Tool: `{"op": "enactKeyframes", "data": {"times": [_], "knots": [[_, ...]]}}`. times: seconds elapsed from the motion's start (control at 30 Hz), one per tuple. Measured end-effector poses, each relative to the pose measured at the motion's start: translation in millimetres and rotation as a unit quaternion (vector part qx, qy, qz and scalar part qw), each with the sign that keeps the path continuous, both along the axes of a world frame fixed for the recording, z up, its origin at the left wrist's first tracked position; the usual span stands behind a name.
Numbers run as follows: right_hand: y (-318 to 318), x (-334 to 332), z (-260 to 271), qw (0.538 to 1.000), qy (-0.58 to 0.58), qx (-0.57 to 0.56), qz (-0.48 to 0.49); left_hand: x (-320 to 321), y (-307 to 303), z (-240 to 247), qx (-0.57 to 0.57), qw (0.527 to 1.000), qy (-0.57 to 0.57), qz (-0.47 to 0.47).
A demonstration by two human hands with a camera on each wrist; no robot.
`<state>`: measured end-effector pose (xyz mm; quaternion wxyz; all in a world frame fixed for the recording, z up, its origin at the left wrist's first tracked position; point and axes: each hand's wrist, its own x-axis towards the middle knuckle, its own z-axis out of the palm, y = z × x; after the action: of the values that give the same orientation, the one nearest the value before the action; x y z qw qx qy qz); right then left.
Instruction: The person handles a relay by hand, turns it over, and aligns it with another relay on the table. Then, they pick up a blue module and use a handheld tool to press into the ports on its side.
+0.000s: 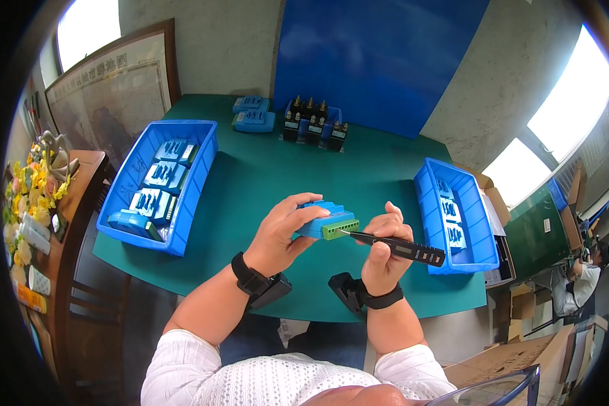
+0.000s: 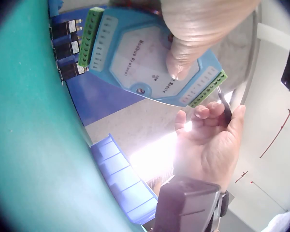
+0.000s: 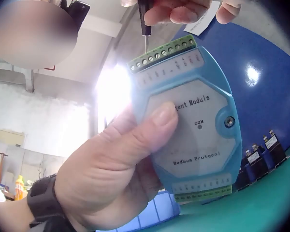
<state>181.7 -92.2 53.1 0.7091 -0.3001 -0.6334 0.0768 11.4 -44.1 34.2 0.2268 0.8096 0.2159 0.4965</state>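
My left hand (image 1: 277,230) grips a blue module (image 1: 326,208) over the middle of the table, its thumb across the grey label in the right wrist view. That label (image 3: 188,145) reads "Modbus Protocol". Green screw terminal blocks run along both ends of the module. A black tester screwdriver (image 1: 416,253) with a small display window is pinched in my right hand (image 1: 382,260). Its thin metal tip meets the near green terminal block (image 3: 164,53), at one of the screws toward one end. In the left wrist view, my right hand (image 2: 208,150) partly hides the screwdriver's handle.
On the left stands a blue bin (image 1: 199,186) with several modules; another blue bin (image 1: 484,230) with modules is at right. Two stacked modules (image 1: 254,122) and several black parts with brass studs (image 1: 314,128) sit at the back of the green table (image 1: 264,162).
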Motion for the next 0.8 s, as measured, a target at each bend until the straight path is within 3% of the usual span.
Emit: {"op": "enactKeyframes", "data": {"times": [0.8], "knots": [[-1.1, -0.6, -4.4, 0.999, 0.03, 0.016, 0.033, -0.5, 0.5, -0.1, -0.002, 1.0, 0.006, -0.005]]}}
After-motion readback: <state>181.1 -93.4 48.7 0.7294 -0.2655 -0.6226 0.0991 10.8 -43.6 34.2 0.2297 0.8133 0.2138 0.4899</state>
